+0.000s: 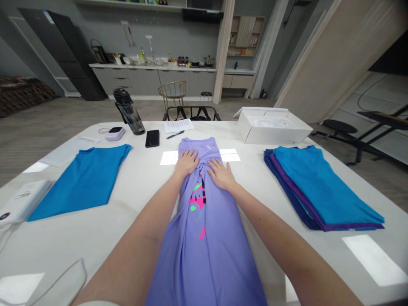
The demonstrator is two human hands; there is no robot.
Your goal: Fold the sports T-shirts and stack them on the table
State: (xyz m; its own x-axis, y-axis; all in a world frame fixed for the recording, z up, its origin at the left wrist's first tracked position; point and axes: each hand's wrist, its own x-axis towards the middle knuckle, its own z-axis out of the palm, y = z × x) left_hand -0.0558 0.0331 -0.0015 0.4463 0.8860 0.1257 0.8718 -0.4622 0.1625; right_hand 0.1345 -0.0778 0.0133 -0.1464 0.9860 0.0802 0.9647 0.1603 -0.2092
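Observation:
A lavender T-shirt (219,238) with a pink, green and black print lies lengthwise on the white table, its neckline at the far end and its lower part running toward me. My left hand (187,162) rests on its upper left side with the fingers spread. Palm down on the upper right side lies my right hand (222,173), fingers also spread. Between the two hands the fabric is bunched into creases. Neither hand grips anything. To the left is a folded blue garment (86,180), and on the right a stack of folded blue and purple garments (325,187).
Along the table's (137,246) far side are a water bottle (130,112), a phone (152,138), a pen (175,134), a paper sheet (179,125), a small lilac device (115,134) and an open white box (274,129). A white device (24,199) with a cable lies at left.

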